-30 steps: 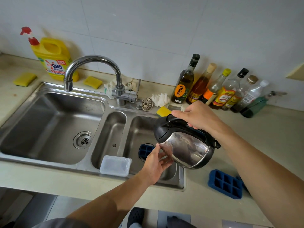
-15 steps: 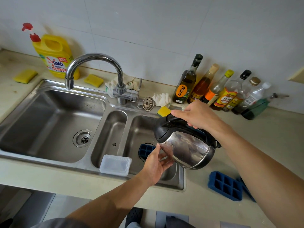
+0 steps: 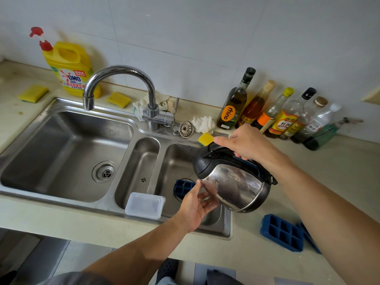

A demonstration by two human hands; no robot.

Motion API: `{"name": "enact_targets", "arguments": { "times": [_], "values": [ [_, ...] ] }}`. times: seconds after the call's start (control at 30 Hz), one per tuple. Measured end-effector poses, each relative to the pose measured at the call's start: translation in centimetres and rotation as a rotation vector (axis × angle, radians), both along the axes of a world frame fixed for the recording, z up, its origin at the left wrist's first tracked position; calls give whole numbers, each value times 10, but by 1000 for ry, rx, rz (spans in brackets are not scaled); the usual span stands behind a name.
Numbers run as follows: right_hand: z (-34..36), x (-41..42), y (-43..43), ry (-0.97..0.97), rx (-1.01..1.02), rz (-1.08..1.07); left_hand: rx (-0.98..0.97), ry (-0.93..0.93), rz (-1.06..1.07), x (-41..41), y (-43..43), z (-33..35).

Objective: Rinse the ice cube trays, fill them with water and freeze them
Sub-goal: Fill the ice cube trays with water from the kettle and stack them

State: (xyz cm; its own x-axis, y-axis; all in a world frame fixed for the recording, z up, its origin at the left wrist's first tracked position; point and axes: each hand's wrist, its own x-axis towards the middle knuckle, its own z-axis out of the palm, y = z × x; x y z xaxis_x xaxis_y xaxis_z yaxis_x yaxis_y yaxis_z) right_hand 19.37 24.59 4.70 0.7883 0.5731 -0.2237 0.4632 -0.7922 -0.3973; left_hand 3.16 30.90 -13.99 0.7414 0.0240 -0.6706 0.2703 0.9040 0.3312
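My right hand grips the black handle of a steel kettle, which is tilted with its spout to the left over the right sink basin. The straight fingers of my left hand touch the kettle's lower side. A blue ice cube tray lies at the bottom of that basin, mostly hidden by my left hand and the kettle. A second blue tray lies on the counter to the right. The edge of a third tray shows behind my right forearm.
A clear plastic container sits on the sink's front rim. The faucet points over the large left basin. Several bottles line the back wall on the right. A yellow detergent jug and sponges sit behind the sink.
Both hands and the kettle keep the same pose; only the view has shifted slightly.
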Motion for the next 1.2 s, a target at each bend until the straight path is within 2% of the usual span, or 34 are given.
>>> {"name": "enact_targets", "arguments": {
  "times": [1.2],
  "values": [
    [4,15,-24,-3,-20,-61,-9,-28,-78,13,-15,-1]
  ]
}}
